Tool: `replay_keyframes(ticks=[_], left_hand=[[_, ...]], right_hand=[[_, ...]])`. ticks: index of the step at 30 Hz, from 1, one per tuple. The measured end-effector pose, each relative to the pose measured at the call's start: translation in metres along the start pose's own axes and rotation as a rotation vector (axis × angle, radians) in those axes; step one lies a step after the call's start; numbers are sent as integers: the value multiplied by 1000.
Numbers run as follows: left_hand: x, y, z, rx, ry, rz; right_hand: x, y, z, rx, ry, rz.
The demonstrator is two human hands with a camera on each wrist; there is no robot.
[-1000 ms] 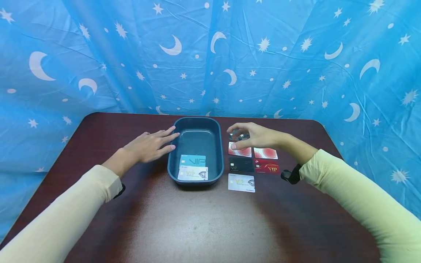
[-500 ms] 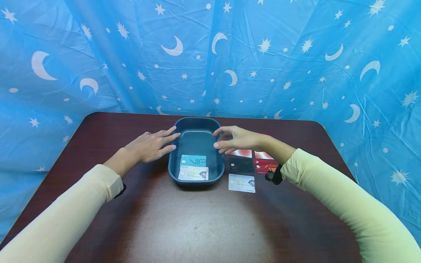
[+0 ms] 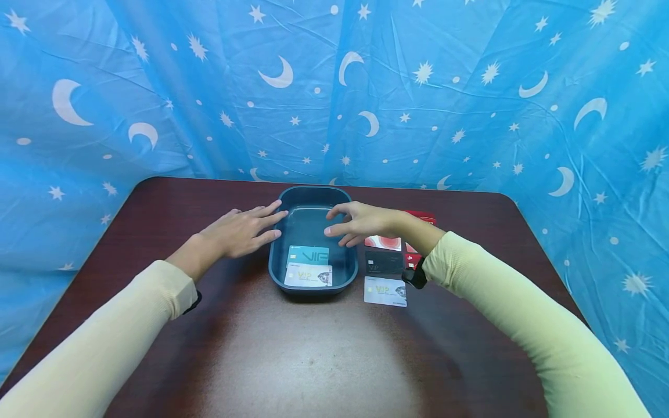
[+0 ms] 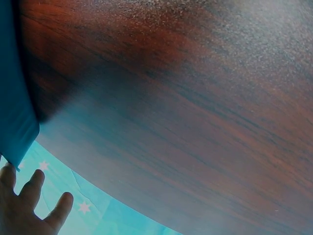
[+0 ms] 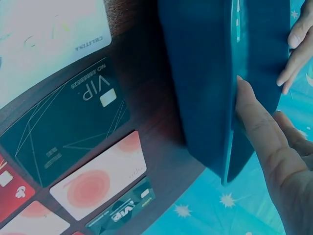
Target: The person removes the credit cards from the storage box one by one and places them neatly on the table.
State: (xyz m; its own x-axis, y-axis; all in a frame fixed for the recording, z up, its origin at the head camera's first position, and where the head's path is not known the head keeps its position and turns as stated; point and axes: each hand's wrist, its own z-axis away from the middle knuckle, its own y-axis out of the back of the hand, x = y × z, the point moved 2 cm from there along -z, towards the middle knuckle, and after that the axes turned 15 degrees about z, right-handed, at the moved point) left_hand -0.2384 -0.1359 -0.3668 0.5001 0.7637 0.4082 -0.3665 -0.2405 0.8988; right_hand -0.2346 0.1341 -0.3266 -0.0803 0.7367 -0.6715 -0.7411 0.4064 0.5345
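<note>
A dark blue tray (image 3: 274,273) stands in the middle of the table. Inside it lie a teal VIP card (image 3: 308,254) and, partly over it, a white VIP card (image 3: 308,276). My left hand (image 3: 237,233) touches the tray's left rim with fingers spread. Over the tray's right side is my right hand (image 3: 360,223), its thumb and forefinger apart and no card visible between them. Right of the tray lie another white VIP card (image 3: 385,291), a black VIP card (image 3: 384,263) and a red-patterned white card (image 3: 383,243). A dark green VIP card (image 5: 122,208) shows in the right wrist view.
Further right, partly hidden by my right forearm, lie a red card (image 3: 411,260) and, farther back, another red card (image 3: 425,217). A second red-patterned white card (image 5: 36,220) lies beside them. A blue star-and-moon curtain (image 3: 334,87) hangs behind the dark wooden table (image 3: 313,360).
My right hand has moved left from above the back cards to over the tray's right side. My left hand stays at the left rim. The cards in the tray look unchanged.
</note>
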Motion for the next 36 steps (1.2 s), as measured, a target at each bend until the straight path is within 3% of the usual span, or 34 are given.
replay_keyframes(ticks=[9,20,36], left_hand=[[-1,-2,-3,-1,-2,1],[0,-2,-4,-1,-9,3],[-4,-2,-3,-2,-9,13]], right_hand=[[-1,-12,-13,-25,-28,13],[-6,-23,-23,-110,-125,44],[-12,-30,-34,-98,-175,43]])
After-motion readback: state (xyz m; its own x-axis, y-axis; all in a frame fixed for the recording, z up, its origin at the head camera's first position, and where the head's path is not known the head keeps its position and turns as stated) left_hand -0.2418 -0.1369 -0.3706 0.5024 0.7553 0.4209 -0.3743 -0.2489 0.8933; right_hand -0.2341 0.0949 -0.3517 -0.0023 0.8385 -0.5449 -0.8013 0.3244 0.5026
